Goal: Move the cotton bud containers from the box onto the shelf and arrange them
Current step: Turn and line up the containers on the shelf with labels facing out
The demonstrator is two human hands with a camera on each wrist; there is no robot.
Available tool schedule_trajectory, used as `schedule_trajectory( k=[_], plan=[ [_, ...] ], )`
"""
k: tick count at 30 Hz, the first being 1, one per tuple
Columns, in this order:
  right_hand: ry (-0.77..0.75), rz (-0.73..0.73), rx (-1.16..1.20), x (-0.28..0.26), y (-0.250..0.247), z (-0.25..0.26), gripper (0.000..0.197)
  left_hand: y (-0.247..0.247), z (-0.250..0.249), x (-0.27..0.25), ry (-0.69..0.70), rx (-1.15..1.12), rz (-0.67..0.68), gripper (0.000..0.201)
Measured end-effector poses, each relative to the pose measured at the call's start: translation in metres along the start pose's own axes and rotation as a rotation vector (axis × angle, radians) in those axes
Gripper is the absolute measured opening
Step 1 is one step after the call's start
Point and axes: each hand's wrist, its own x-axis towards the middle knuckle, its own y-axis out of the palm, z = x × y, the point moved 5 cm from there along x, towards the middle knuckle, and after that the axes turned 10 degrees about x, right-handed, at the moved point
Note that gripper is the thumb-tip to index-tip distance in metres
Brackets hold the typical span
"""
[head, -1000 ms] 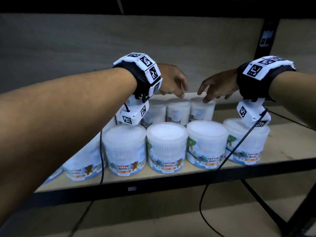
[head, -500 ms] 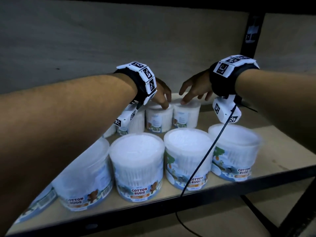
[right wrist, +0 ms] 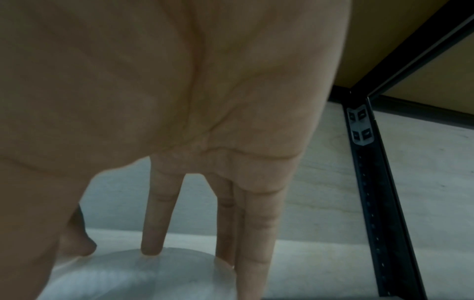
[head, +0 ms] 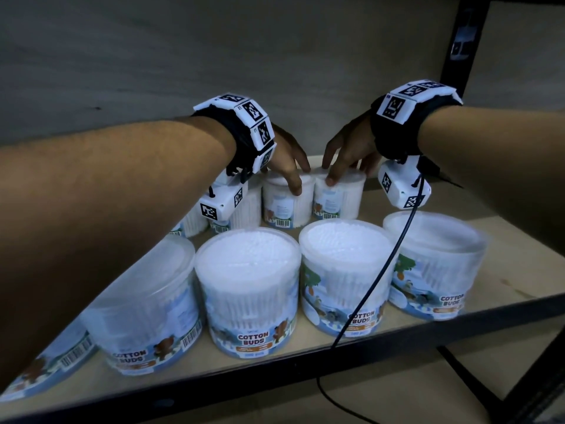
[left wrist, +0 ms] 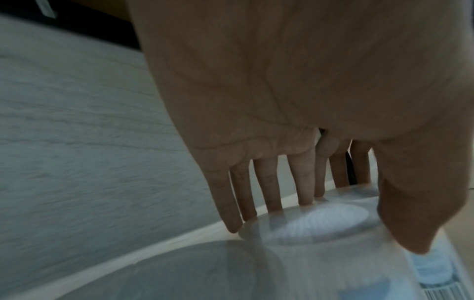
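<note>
Round clear cotton bud containers stand on the wooden shelf (head: 519, 264) in two rows. My left hand (head: 293, 175) comes down over a back-row container (head: 287, 206), thumb on its near side and fingers behind its far rim. In the left wrist view that lid (left wrist: 315, 223) lies between my thumb and fingers (left wrist: 269, 192). My right hand (head: 345, 174) holds the neighbouring back-row container (head: 339, 197) the same way. The right wrist view shows its index finger on the lid (right wrist: 143, 276) and the other fingers (right wrist: 256, 243) down its far side. The two containers touch.
Several containers form the front row (head: 250, 289) near the shelf's front edge. More stand at the back left, partly hidden by my left wrist. A black cable (head: 376, 280) hangs over the front row. A black upright post (head: 458, 41) is at the back right, with bare shelf board beside it.
Both hands dropped from hovering above the back row onto two neighbouring containers and closed around their tops. The head view has moved closer to the shelf.
</note>
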Motion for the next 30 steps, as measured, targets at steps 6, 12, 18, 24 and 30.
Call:
schedule_trajectory(
  k=[6, 12, 18, 24, 30],
  plan=[
    [-0.018, -0.024, -0.001, 0.001, 0.001, -0.001, 0.053, 0.000, 0.000, 0.001, -0.004, -0.004, -0.028, 0.070],
    [-0.036, -0.025, -0.021, 0.003, -0.003, -0.005, 0.057, 0.000, -0.003, 0.000, -0.015, 0.009, -0.031, 0.069],
    [-0.062, 0.014, -0.135, 0.003, -0.002, -0.002, 0.063, -0.001, -0.009, 0.001, -0.097, 0.120, -0.073, 0.076],
    [-0.098, 0.077, -0.118, 0.006, -0.003, -0.005, 0.057, -0.001, -0.005, 0.009, -0.157, 0.127, -0.094, 0.077],
    [-0.089, 0.056, -0.065, 0.004, -0.004, -0.005, 0.050, 0.000, -0.007, 0.010, -0.223, 0.038, -0.125, 0.071]
  ],
)
